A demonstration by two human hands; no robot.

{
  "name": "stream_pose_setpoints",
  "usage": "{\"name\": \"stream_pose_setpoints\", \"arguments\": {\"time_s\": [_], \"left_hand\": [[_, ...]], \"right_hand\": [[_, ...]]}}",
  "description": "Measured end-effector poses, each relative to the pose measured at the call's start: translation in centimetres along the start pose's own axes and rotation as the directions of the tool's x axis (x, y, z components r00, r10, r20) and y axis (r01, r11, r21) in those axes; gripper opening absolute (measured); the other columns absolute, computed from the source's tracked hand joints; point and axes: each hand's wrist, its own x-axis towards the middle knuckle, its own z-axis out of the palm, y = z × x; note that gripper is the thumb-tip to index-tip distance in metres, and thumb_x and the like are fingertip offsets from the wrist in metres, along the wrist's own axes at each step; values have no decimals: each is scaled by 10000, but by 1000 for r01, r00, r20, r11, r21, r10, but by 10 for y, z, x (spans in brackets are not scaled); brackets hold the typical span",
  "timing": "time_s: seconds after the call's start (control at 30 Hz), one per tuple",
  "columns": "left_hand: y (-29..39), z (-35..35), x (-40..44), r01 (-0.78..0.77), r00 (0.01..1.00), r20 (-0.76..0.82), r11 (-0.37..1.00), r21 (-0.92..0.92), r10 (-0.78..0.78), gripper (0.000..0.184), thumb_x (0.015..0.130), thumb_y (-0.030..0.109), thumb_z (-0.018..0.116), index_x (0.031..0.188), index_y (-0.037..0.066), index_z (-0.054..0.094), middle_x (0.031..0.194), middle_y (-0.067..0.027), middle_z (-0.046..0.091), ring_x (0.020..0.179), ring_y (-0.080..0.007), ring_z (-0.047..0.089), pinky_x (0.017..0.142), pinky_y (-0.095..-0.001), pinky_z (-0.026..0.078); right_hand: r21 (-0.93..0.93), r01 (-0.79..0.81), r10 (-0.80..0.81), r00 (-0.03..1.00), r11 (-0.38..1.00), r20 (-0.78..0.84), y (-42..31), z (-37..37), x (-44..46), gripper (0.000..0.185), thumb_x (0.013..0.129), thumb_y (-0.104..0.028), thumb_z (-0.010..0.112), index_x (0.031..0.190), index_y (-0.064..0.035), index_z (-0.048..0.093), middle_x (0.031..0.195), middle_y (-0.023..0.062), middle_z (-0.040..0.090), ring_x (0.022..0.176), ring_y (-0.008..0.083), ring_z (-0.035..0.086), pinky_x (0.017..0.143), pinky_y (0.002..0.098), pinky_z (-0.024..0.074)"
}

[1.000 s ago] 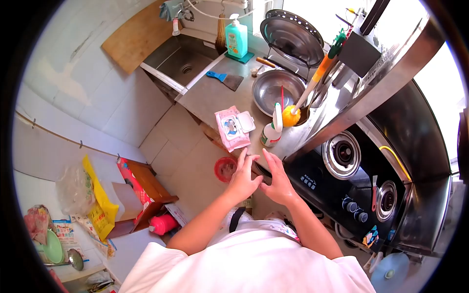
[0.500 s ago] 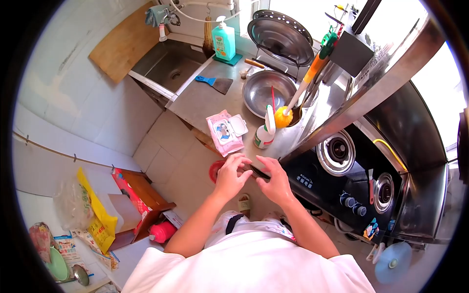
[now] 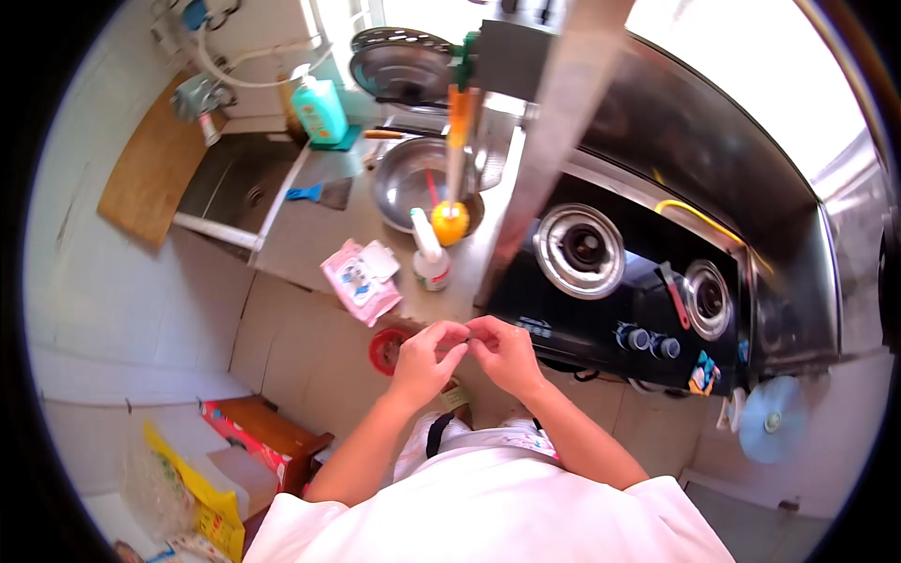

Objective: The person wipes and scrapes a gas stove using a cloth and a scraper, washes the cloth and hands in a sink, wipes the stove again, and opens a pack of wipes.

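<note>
My left hand (image 3: 427,360) and my right hand (image 3: 505,357) meet at the fingertips in front of the counter's near edge. Both have their fingers curled in and pressed together. What they pinch, if anything, is hidden behind the fingers. Beyond my left hand, on the steel counter (image 3: 298,246), lies a pink pack of wipes (image 3: 361,283) with its white lid flipped up. A white spray bottle (image 3: 431,263) stands to the right of the pack. Below the counter edge, a red round container (image 3: 385,353) sits on the floor beside my left hand.
A steel bowl (image 3: 399,192), yellow-headed brush (image 3: 450,223), scraper (image 3: 324,193) and green pump bottle (image 3: 320,110) are on the counter. The sink (image 3: 221,192) is far left. On the black gas stove (image 3: 554,314) at right lies a red-handled tool (image 3: 674,298).
My hands have come together from slightly apart; the dark narrow thing seen between them is hidden now. The view has swung right, bringing more of the stove into sight.
</note>
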Motion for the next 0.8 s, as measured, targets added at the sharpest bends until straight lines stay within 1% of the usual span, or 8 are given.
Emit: {"name": "stream_pose_setpoints", "arguments": {"time_s": [0.07, 0.33, 0.43, 0.5, 0.53, 0.63, 0.7, 0.8], "left_hand": [[10, 11, 3, -61, 996, 61, 998, 3, 61, 165, 841, 15, 664, 1005, 6, 653, 911, -75, 698, 778, -146, 677, 705, -261, 546], [38, 64, 6, -139, 958, 262, 987, 78, 114, 163, 852, 29, 649, 1014, 15, 652, 905, -97, 699, 782, -188, 688, 694, -283, 545], [50, 85, 1, -169, 955, 265, 980, 102, 137, 198, 840, 8, 641, 1037, 24, 647, 951, -99, 692, 841, -199, 686, 700, -289, 545], [57, 99, -1, -196, 954, 251, 975, 102, 165, 222, 833, -3, 637, 1053, 26, 641, 985, -99, 686, 876, -200, 682, 704, -291, 545], [59, 106, -3, -225, 956, 227, 963, 151, 187, 242, 829, -9, 634, 1068, 23, 633, 1014, -105, 674, 903, -198, 678, 706, -288, 547], [62, 127, -7, -201, 960, 227, 966, 162, 162, 310, 817, -26, 636, 1122, 9, 598, 1073, -112, 642, 925, -198, 676, 739, -285, 547], [71, 138, -12, 114, 974, 199, 993, -27, -106, 365, 802, -35, 648, 1158, 11, 576, 1130, -116, 618, 923, -203, 677, 801, -301, 543], [83, 157, -18, -73, 980, 194, 991, 110, 50, 383, 795, -9, 655, 1167, 30, 571, 1190, -121, 590, 958, -227, 666, 831, -323, 534]], "right_hand": [[18, 134, -132, 986, 991, -104, -4, -12, -9, 239, 729, 62, 587, 949, -11, 646, 872, 125, 641, 800, 251, 672, 682, 323, 543], [27, 72, -64, 971, 997, -228, 26, -57, -44, 177, 724, 33, 605, 894, 3, 644, 849, 133, 634, 748, 267, 666, 667, 329, 546], [-18, 74, -76, 967, 997, -242, 28, -83, -56, 170, 735, 21, 600, 894, 11, 660, 884, 102, 652, 729, 188, 644, 693, 284, 539], [-2, -247, 244, 962, 969, -121, 29, -102, -64, 298, 762, -19, 618, 1057, -28, 659, 894, 86, 653, 800, 182, 651, 740, 301, 532], [7, -251, 249, 960, 968, -129, 36, -107, -70, 298, 762, -19, 618, 1057, -28, 659, 894, 86, 653, 800, 182, 651, 740, 301, 532], [73, 21, -1, 966, 997, -260, 54, -116, -84, 509, 772, -30, 645, 1273, -63, 564, 937, 78, 647, 873, 188, 642, 786, 308, 533], [-64, 91, -107, 940, 994, -323, 60, -122, -91, 677, 771, -16, 657, 1407, -95, 436, 997, 75, 643, 955, 191, 630, 802, 298, 541], [161, 4, 40, 963, 987, -268, 69, -133, -97, 536, 773, 17, 643, 1295, -47, 540, 1065, 112, 642, 963, 212, 648, 822, 317, 551]]}}
